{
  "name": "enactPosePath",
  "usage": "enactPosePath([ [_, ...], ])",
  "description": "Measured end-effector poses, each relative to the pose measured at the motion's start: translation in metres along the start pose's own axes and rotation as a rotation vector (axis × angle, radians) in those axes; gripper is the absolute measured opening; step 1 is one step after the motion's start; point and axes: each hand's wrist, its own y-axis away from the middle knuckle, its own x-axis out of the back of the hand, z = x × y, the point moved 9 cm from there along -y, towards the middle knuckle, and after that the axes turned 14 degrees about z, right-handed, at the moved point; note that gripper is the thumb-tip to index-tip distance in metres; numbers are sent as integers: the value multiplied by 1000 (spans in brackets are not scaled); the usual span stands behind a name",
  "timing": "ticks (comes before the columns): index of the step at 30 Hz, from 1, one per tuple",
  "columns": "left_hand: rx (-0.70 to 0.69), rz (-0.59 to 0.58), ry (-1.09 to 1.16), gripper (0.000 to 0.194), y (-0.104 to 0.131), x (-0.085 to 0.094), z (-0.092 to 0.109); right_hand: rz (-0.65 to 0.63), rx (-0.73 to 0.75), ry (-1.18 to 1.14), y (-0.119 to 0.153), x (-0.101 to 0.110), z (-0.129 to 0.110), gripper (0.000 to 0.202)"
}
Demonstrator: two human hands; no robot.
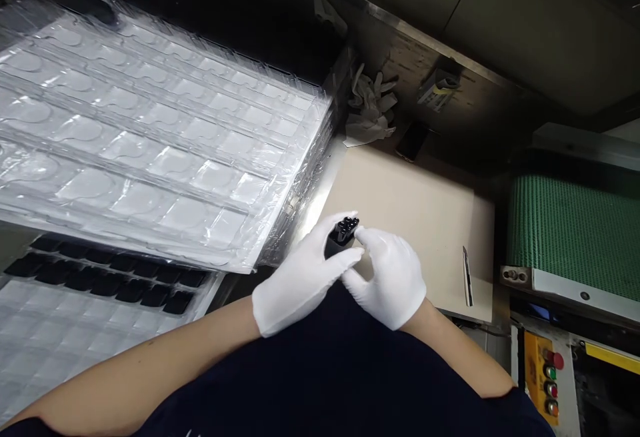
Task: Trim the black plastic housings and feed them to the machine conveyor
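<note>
Above the near-left corner of the beige board [420,204], in the head view, the white-gloved left hand [307,270] grasps a black piece [336,246] ending in a cluster of glossy round forms, thumb and fingers to either side. The white-gloved right hand [390,274] is half curled, a fingertip at the glossy end; whether it pinches cannot be told. Good handling probably calls for a firm left hold on the body and light right fingertips, keeping the glossy end unsmeared. Leftward, clear moulded trays [195,117] show white through their pockets; any contents are uncertain. Past their near edge, a white compartmented tray [75,320] bears rows of black pads [107,284] along its far edge.
</note>
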Motion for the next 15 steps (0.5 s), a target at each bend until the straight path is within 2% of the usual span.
enactPosePath([
  [3, 43, -12, -14, 63, 1, 0, -5, 69, 1, -18, 0, -3, 1, 31],
  [7, 61, -86, 89, 65, 5, 0, -7, 115, -29, -35, -4, 0, 4, 23],
  [10, 71, -86, 139, 62, 6, 3, -7, -26, -200, -106, -7, -2, 16, 14],
  [13, 87, -47, 114, 62, 6, 7, -5, -200, -401, -277, -4, -8, 26, 29],
  [15, 92, -55, 161, 59, 7, 7, -2, -235, -483, -425, -2, -9, 27, 31],
])
